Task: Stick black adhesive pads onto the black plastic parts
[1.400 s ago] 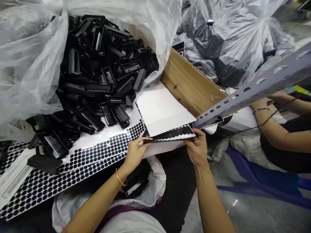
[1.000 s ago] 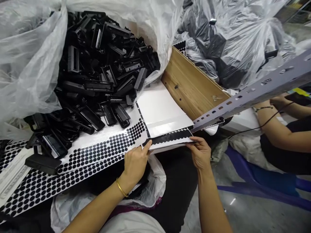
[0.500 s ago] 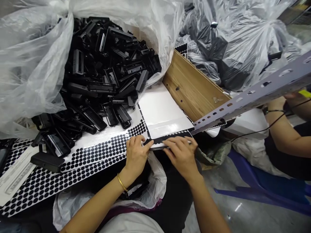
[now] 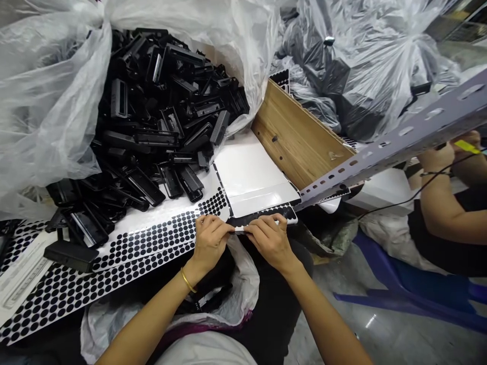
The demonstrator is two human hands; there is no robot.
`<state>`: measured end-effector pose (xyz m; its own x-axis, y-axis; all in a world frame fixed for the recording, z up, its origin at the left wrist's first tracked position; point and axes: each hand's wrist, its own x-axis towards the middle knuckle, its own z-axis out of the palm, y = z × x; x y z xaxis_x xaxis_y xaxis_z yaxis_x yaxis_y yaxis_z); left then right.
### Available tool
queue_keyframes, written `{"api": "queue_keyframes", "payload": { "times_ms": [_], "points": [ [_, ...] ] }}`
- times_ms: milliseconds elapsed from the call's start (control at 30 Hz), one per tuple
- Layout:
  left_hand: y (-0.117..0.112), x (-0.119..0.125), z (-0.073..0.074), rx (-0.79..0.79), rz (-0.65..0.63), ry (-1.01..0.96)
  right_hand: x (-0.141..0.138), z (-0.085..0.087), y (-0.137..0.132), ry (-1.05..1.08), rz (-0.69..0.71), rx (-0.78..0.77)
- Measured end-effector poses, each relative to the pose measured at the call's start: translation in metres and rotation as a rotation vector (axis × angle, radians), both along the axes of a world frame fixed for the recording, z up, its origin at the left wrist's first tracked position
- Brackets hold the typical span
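At the table's front edge, my left hand [image 4: 210, 242] and my right hand [image 4: 271, 242] are side by side, fingers bent and closed on a long black piece [image 4: 240, 221]. The left grips its left end; the right presses along its middle with thumb and fingertips. My fingers hide part of it, so its exact kind does not show. Beneath and behind it lies a white sheet with black dots [image 4: 286, 210], next to a smooth white sheet [image 4: 253, 170]. A bag with black parts [image 4: 213, 299] sits open below my hands.
A big heap of black plastic parts [image 4: 163, 132] spills from a clear plastic bag [image 4: 57, 101]. Dotted sheets [image 4: 152, 243] cover the table. A wooden board [image 4: 300, 137] and a perforated metal bar [image 4: 380, 147] stand right. Beyond are a co-worker's arm [image 4: 445, 203] and a blue stool [image 4: 403, 284].
My right hand has slid left along the black piece, closer to my left hand, and its fingers have drawn together. The view has shifted slightly.
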<state>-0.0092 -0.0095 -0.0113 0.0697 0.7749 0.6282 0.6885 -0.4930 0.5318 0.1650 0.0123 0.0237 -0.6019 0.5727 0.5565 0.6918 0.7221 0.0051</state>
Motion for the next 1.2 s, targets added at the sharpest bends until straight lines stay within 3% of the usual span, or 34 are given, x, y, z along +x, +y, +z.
{"api": "queue_keyframes", "payload": {
  "times_ms": [433,800,900,1200],
  "points": [
    [0.006,-0.006,0.004,-0.107,0.032,-0.105,0.048,-0.002,0.012,-0.119,-0.16,0.04],
    [0.005,-0.005,0.005,-0.101,0.015,-0.13,0.072,0.003,0.017,-0.11,-0.148,0.078],
    [0.004,-0.004,0.004,-0.121,0.004,-0.125,0.083,0.003,0.019,-0.104,-0.176,0.025],
    [0.003,-0.002,0.006,-0.329,-0.064,-0.167,0.11,0.001,0.026,-0.147,-0.226,-0.024]
  ]
}}
